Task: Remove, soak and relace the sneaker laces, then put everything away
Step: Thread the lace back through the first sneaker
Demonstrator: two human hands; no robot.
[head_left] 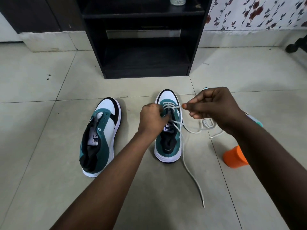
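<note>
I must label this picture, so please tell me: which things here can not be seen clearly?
- Head view: the upper eyelets of the right sneaker are hidden by the left hand.
- The teal thing is mostly behind the right hand and its forearm.
- The white container is cut by the top edge.

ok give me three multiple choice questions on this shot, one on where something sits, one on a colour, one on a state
1. Where is the unlaced sneaker relative to the laced sneaker?
A on its left
B on its right
C stacked on top

2. What colour is the cup lying on the floor?
A blue
B orange
C black

3. What is the right hand doing?
A resting flat on the floor
B holding the cup
C pinching the lace

Answers: 1 A, its bare eyelets show at picture left; 2 B, bright orange beside the right forearm; 3 C, fingertips pinch a strand over the sneaker.
</note>
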